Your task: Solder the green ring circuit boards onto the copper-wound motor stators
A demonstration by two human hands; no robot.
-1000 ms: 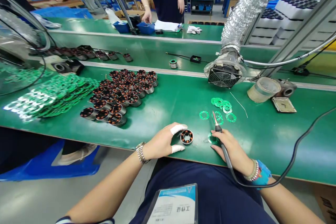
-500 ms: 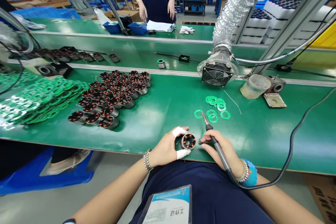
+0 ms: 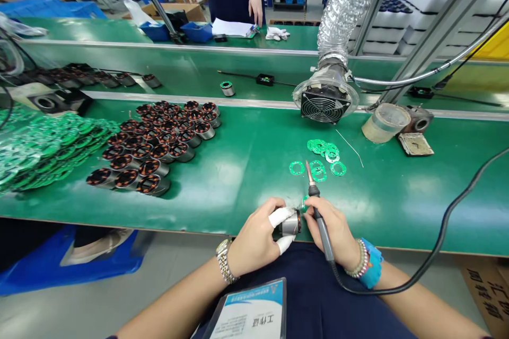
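My left hand (image 3: 260,235), with white covers on thumb and finger, grips a motor stator (image 3: 290,224) by its metal side, just above the bench's front edge. The stator lies sideways, its wound end toward my right hand. My right hand (image 3: 334,230) is closed around a soldering iron (image 3: 324,233), whose tip points away from me. Close to my right fingertips is a small green circuit board (image 3: 305,203), partly hidden; whether the fingers touch it I cannot tell. Beyond the iron's tip lie several green ring boards (image 3: 318,169).
Rows of stators (image 3: 155,151) stand on the left, beside stacked green board panels (image 3: 59,153). A fume fan (image 3: 325,107) on a foil duct hangs ahead. Right of it are a round tub (image 3: 385,123) and an iron stand (image 3: 417,119). The iron's cord (image 3: 441,228) loops right. Another person stands opposite.
The stator has turned from facing up toward me to lying sideways. My right hand has moved slightly closer to it, with the iron more upright. The person opposite has shifted their arms.
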